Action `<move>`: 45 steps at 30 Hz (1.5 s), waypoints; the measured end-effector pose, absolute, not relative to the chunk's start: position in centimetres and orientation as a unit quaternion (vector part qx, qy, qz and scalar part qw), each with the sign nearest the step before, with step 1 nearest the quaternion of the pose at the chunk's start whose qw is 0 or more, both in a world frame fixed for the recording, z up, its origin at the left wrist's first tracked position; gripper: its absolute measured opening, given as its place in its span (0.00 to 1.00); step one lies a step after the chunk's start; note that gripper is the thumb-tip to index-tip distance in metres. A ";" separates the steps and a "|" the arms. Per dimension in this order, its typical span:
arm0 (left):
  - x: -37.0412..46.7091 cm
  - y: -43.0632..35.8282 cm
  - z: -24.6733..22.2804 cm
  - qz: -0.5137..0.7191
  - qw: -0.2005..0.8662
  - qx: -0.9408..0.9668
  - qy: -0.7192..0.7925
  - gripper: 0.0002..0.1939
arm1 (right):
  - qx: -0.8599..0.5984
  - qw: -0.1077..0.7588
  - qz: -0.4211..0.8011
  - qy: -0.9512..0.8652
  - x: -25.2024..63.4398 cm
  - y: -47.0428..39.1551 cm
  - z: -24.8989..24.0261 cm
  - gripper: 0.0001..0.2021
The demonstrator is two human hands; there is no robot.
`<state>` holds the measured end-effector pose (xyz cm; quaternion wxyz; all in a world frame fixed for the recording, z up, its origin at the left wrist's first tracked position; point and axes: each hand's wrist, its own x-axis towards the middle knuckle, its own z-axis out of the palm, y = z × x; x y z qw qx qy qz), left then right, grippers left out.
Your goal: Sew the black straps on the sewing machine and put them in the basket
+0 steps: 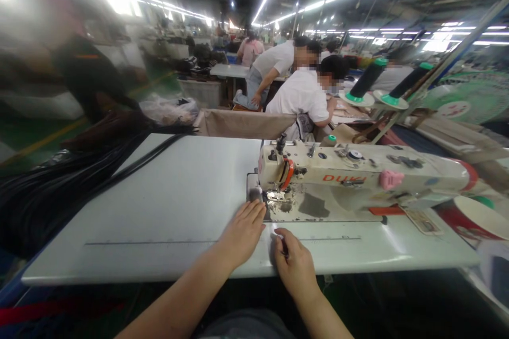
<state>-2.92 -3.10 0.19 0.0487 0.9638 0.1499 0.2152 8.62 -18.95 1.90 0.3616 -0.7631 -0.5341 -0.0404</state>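
At my sewing table (167, 206), both my bare hands rest near the front edge, just before the sewing machine (358, 175). My left hand (242, 233) lies flat on the surface, fingers together and stretched toward the needle plate (294, 206), the fingertips touching its near left corner beside the presser foot (274, 196). My right hand (292, 259) sits just beside it, nearer the front edge, its fingers curled and pinched on something small and dark; it may be a scrap of thread or trim, but the view is too soft to tell. That small thing lies inside the pinch, on the table just in front of the plate.

Red lettering on the machine's arm reads roughly "DUKI", partly worn. A pink lump (392, 179) sticks to the arm further right. A thin ruled line (151, 243) runs along the surface parallel to the front edge.

A heap of black straps (59, 190) spills over the table's left edge and far left corner, blurred by motion. Behind the machine, two thread cones (368, 82) stand on their rack. Beyond the far edge, a person in a white shirt (302, 95) bends over another bench, with a second person (270, 69) leaning behind. The machine's right end and the red and white disc (473, 217) at the table's right edge are cut off by the frame.
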 end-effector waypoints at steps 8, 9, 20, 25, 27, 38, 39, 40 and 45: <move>-1.7 -2.1 0.7 0.197 0.054 0.963 0.179 0.23 | -0.739 0.379 -0.066 -0.553 8.7 -19.2 1.3 0.11; -1.6 -2.0 0.9 0.192 0.056 0.963 0.182 0.22 | -0.735 0.380 -0.073 -0.557 8.7 -19.2 1.2 0.11; -1.2 -1.6 2.1 0.156 0.061 0.961 0.218 0.20 | -0.716 0.380 -0.111 -0.576 8.9 -19.1 0.7 0.09; -1.1 -1.6 2.2 0.160 0.067 0.957 0.234 0.19 | -0.713 0.376 -0.120 -0.579 8.9 -19.0 0.6 0.09; -1.2 -1.7 2.2 0.162 0.069 0.956 0.234 0.20 | -0.712 0.376 -0.122 -0.580 8.9 -19.0 0.6 0.10; -0.7 0.7 2.5 0.151 0.177 0.946 0.225 0.19 | -0.711 0.379 -0.120 -0.580 8.7 -19.0 1.3 0.08; -0.3 1.8 2.5 0.153 0.195 0.944 0.218 0.16 | -0.712 0.380 -0.118 -0.578 8.7 -19.1 1.3 0.08; 0.2 2.9 2.5 0.155 0.211 0.941 0.213 0.14 | -0.714 0.380 -0.115 -0.577 8.7 -19.1 1.3 0.08; 3.5 7.7 2.5 0.167 0.233 0.940 0.184 0.15 | -0.719 0.382 -0.118 -0.568 8.7 -19.2 1.0 0.08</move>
